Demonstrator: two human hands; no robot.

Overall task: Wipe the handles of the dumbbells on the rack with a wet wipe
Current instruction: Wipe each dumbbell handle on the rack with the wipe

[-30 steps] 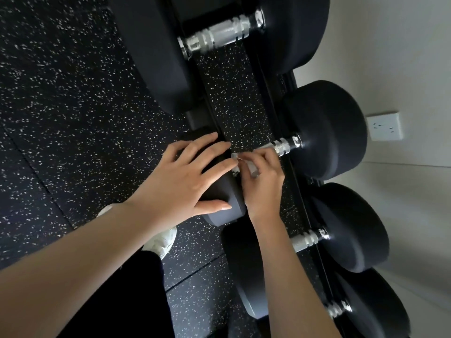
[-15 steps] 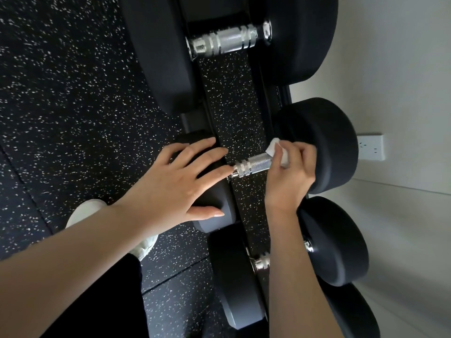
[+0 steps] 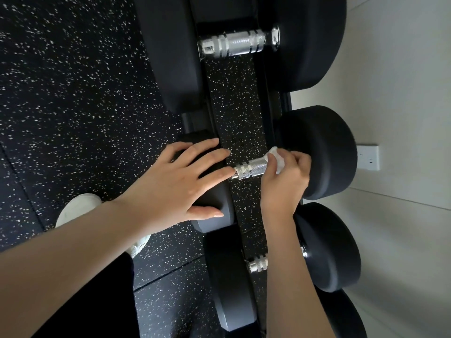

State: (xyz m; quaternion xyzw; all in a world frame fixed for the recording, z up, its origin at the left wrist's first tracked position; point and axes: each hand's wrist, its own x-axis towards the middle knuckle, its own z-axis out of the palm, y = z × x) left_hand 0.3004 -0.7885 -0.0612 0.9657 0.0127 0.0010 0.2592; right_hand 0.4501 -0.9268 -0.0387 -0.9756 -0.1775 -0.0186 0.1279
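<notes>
Moved along the bar from its near end a second ago, the right hand (image 3: 285,184) pinches a white wet wipe (image 3: 277,158) against the far end of the knurled handle (image 3: 251,169), fingers curled round it just beside the dumbbell's far head (image 3: 327,152). The left hand (image 3: 180,181) lies flat, fingers spread, on the near head (image 3: 214,203), fingertips touching the handle's near collar, the dumbbell lying across the rack (image 3: 284,103) between a larger dumbbell (image 3: 234,45) and a smaller one (image 3: 258,263). A white shoe (image 3: 78,208) stands on the speckled floor (image 3: 73,93); a wall socket (image 3: 368,157) shows beyond.
</notes>
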